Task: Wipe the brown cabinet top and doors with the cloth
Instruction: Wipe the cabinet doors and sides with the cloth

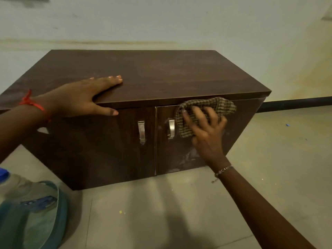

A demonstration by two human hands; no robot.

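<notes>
Where right hand (206, 133) presses, cloth (215, 105) on door (172, 155)

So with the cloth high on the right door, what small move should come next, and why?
Probably drag the cloth down the right door with the right hand: pale smudges show lower on that door, while the left hand rests on the cabinet top.

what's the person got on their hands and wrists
No gloves and no sleeves show; both forearms are uncovered. The left hand has a red thread knotted round its wrist, with a loose end sticking up. The right hand has a thin beaded bracelet at the wrist, pale and dark beads, with a short bit dangling.
</notes>
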